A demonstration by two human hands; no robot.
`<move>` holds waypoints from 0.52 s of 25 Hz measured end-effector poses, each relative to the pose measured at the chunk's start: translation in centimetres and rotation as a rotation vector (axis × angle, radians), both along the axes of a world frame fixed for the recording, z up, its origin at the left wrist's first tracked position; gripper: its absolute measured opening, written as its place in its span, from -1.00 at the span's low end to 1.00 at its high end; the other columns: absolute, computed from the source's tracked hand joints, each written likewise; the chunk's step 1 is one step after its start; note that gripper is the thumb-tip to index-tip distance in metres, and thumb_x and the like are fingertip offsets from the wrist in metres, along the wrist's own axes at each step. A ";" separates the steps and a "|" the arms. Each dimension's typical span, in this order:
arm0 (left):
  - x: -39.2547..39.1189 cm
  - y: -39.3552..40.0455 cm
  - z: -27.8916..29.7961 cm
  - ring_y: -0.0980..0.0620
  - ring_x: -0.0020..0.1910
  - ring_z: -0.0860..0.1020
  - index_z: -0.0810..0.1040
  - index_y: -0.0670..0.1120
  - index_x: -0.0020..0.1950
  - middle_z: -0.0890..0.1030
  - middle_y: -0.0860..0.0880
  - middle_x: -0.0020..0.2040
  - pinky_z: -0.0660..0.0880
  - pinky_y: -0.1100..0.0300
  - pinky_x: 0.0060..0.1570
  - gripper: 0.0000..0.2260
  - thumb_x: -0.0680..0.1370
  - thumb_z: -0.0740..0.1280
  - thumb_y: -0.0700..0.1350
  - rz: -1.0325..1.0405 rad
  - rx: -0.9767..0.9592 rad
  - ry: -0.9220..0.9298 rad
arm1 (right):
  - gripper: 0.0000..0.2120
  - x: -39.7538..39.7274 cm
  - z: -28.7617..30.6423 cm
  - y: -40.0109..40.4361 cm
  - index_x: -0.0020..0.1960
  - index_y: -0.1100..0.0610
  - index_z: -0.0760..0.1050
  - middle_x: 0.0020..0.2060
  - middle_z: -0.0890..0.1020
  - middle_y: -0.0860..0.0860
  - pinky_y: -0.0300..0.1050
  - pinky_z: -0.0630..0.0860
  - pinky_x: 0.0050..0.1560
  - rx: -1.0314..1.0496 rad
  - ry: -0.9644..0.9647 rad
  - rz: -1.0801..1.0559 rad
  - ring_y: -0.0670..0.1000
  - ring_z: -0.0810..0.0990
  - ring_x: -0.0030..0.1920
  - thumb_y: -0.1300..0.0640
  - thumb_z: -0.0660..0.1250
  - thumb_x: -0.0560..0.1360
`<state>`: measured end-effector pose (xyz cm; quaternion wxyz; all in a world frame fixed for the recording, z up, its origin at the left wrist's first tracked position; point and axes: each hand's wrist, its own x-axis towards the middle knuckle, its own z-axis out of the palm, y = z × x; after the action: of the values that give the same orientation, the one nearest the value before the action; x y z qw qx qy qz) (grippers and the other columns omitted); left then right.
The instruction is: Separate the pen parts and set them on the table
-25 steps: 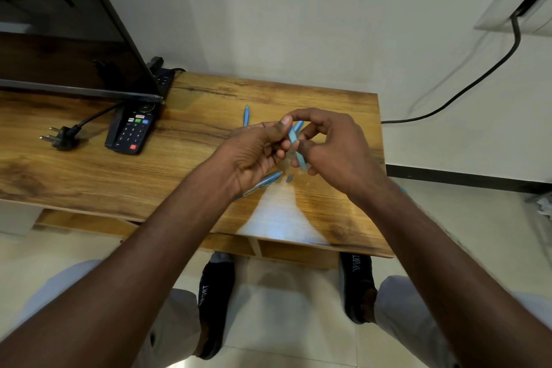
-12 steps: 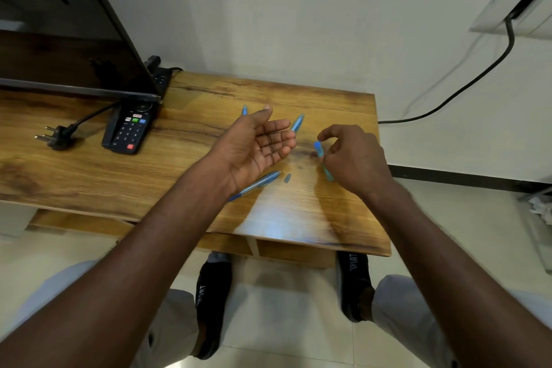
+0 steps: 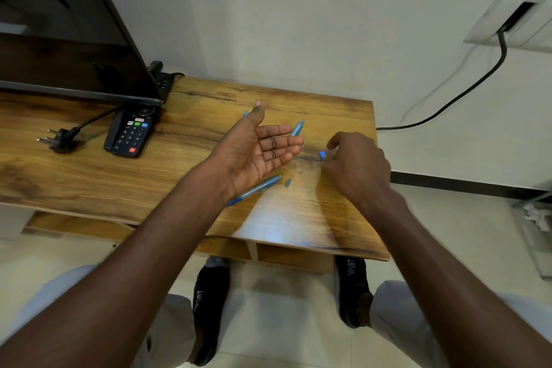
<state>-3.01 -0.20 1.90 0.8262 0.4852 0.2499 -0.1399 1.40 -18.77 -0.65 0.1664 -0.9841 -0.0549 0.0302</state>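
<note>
My left hand (image 3: 263, 149) hovers over the wooden table (image 3: 89, 176), palm turned up, fingers straight, holding nothing. My right hand (image 3: 355, 167) is to its right, fingers curled, pinching a blue pen part (image 3: 322, 155) whose end shows at the fingertips. A blue pen (image 3: 257, 188) lies on the table under my left wrist, with a small blue piece (image 3: 287, 182) beside its tip. Another blue pen piece (image 3: 297, 128) lies beyond my left fingers, and a further blue tip (image 3: 245, 113) peeks out behind my thumb.
A dark screen (image 3: 59, 39) stands at the back left. In front of it lie a black remote (image 3: 131, 134) and a loose plug (image 3: 56, 139). A power strip (image 3: 162, 78) sits behind the screen. A black cable (image 3: 448, 104) runs along the wall from a socket (image 3: 513, 15). My feet show below the table.
My hands were joined, working a blue pen between them. They have parted: the left opened palm up, the right moved right and down toward the table with a blue part.
</note>
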 end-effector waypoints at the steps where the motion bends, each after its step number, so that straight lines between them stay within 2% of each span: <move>1: 0.0 0.0 0.0 -0.10 0.05 0.73 0.58 -0.26 0.34 0.73 -0.26 0.15 0.66 0.14 0.03 -0.35 0.69 0.12 0.31 -0.007 0.016 -0.002 | -0.78 0.0 0.5 0.2 0.22 0.05 0.66 0.10 0.69 0.01 -0.05 0.56 0.00 0.104 -0.042 0.012 0.10 0.65 0.07 0.14 0.40 0.59; 4: 0.1 -0.3 -0.1 -0.07 -0.02 0.74 0.58 -0.24 0.34 0.75 -0.22 0.09 0.66 0.14 -0.05 -0.33 0.68 0.11 0.34 -0.048 0.087 -0.016 | -0.83 -0.1 1.8 1.3 0.15 -0.01 0.70 -0.07 0.70 -0.11 -0.19 0.50 -0.11 0.493 -0.028 0.080 -0.08 0.66 -0.07 0.13 0.41 0.60; 6: 0.2 -0.7 -0.2 -0.05 -0.12 0.73 0.57 -0.22 0.34 0.75 -0.19 0.00 0.63 0.14 -0.11 -0.33 0.67 0.12 0.35 -0.073 0.134 -0.026 | -0.87 -0.4 2.1 1.9 0.11 -0.01 0.71 -0.09 0.71 -0.11 -0.20 0.52 -0.13 0.684 0.119 0.050 -0.10 0.69 -0.07 0.10 0.42 0.61; 7: 0.2 -0.9 -0.2 -0.05 -0.17 0.71 0.56 -0.21 0.35 0.72 -0.18 -0.04 0.62 0.14 -0.15 -0.33 0.66 0.13 0.36 -0.077 0.154 -0.030 | -0.89 -0.7 2.1 2.0 0.10 0.02 0.71 -0.09 0.74 -0.05 -0.16 0.54 -0.14 0.762 0.222 0.006 -0.06 0.71 -0.05 0.09 0.43 0.61; 10: 0.2 -1.3 -0.3 -0.05 -0.25 0.67 0.52 -0.19 0.37 0.66 -0.20 -0.11 0.58 0.17 -0.31 -0.34 0.64 0.17 0.37 -0.101 0.208 -0.040 | -0.79 -1.1 2.6 2.0 0.09 0.14 0.70 -0.03 0.78 0.13 -0.05 0.57 -0.11 0.891 0.517 -0.150 0.08 0.76 -0.02 0.00 0.46 0.61; 13: 0.0 -1.7 -0.2 -0.06 -0.27 0.65 0.53 -0.21 0.33 0.70 -0.22 -0.13 0.55 0.20 -0.35 -0.34 0.64 0.16 0.38 -0.152 0.231 -0.061 | -0.66 -0.9 3.0 1.6 0.14 0.17 0.71 -0.01 0.79 0.13 -0.03 0.63 -0.06 0.932 0.627 -0.211 0.13 0.77 0.06 -0.09 0.51 0.55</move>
<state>-3.02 -1.86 1.66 0.7590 0.5987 0.2017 -0.1574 0.48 -17.14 2.31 0.5935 -0.7507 0.0879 0.2767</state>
